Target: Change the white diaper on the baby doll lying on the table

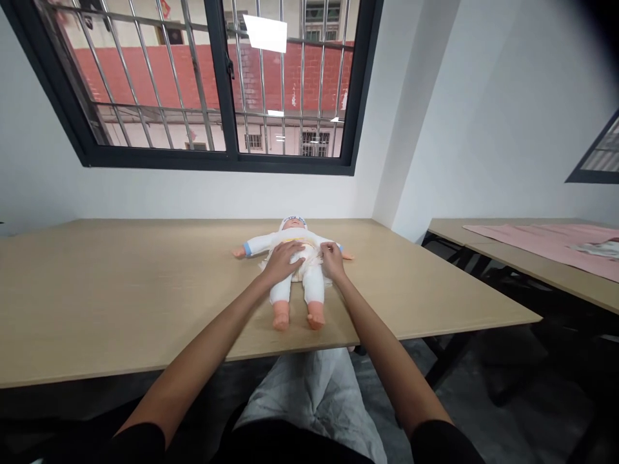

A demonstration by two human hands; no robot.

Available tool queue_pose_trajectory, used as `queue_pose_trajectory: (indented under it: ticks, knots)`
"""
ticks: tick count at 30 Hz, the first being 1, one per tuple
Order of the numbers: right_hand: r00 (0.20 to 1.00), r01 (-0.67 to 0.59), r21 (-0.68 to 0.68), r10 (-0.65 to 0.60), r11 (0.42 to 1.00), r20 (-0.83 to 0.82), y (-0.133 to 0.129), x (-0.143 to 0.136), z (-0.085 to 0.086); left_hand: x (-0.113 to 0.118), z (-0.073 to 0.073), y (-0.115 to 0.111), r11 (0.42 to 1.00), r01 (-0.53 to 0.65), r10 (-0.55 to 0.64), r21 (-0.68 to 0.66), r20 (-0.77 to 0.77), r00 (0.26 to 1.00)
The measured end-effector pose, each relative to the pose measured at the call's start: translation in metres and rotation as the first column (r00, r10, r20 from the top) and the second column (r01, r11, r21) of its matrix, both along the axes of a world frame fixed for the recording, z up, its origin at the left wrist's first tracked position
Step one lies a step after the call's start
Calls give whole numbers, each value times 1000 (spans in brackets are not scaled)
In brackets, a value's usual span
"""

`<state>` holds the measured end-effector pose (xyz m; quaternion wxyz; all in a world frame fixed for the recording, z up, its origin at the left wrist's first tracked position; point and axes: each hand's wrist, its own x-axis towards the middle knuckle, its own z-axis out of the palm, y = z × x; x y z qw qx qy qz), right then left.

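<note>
A baby doll (314, 288) in a white suit with blue cuffs lies on its back, its bare feet toward me and its arms spread. Around its hips is a white diaper (297, 276), largely covered by my hands. My left hand (284, 261) lies over the doll's belly and hip, fingers stretched out and thumb apart. At the doll's other hip, the fingers of my right hand (332, 260) are pinched together on the side edge of the diaper. Exactly which bit of the edge they grip is too small to tell.
The doll lies near the front edge of a wooden table (145, 290). Behind it is a wall with a barred window (222, 161). To the right, across a gap, a second table (449, 231) bears a pink cloth (536, 241) and a whitish cloth (599, 249).
</note>
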<state>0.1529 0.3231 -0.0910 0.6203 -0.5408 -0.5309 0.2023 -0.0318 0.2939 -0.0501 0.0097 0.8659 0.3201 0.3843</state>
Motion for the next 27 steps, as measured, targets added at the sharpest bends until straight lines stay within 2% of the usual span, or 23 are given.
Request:
queue_pose_trajectory:
  ticks: [2,4,6,9,12,16,21,24,27]
  knots:
    - [999,29,-101,-26,994,33,1,9,-1,0,3,-2,1000,-4,4,23,22,1000]
    - [995,-24,-199,43,980,91,0,19,-2,0,6,-6,999,-15,13,44,41,999]
    - [972,-117,-308,172,944,159,-3,27,-1,-1,9,-9,997,-30,28,68,35,999]
    - [891,-256,-454,390,853,231,-9,36,3,3,12,-15,991,-41,42,131,-6,999]
    - [813,-329,-524,518,786,266,-12,37,6,16,11,-23,984,-3,18,177,-84,996]
    - [829,-323,-458,481,828,286,-10,33,5,43,17,-31,987,46,-2,157,-272,962]
    - [909,-251,-413,360,875,210,-6,35,1,73,31,-21,1000,-10,17,17,-491,871]
    - [951,-200,-401,275,894,139,-8,37,4,79,28,-10,999,-5,-18,-38,-573,820]
    - [956,-232,-429,287,873,66,-12,35,7,77,19,-3,999,7,-25,-35,-567,824]
